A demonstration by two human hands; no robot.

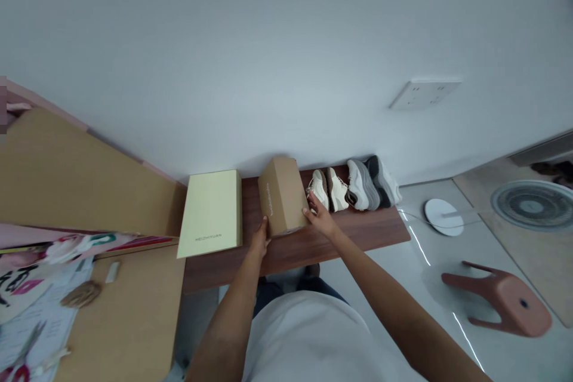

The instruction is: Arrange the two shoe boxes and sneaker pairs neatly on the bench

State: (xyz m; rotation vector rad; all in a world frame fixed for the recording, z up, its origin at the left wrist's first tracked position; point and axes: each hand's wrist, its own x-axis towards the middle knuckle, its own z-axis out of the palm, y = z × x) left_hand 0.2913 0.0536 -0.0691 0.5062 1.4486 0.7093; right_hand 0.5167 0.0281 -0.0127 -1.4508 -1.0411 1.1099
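Note:
A brown cardboard shoebox (286,197) with pale lettering on its left side stands on a dark wooden bench (313,245) against the wall. Its near left corner is gripped by my left hand (260,240). From the other side my right hand (321,215) presses on the box's right face, fingers bent. Just right of the box are cream shoes (337,190), partly behind my right hand. Farther along sit grey-and-white sneakers (363,185). Left of the box lies a pale yellow box (210,209) with printed letters.
A cardboard-coloured table (129,310) at the left holds papers, scissors (27,352) and a brown hair clump-like item (81,294). At the right are a tipped pink stool (505,298), a fan (532,205) and its round white base (443,218). A socket plate (425,94) is on the wall.

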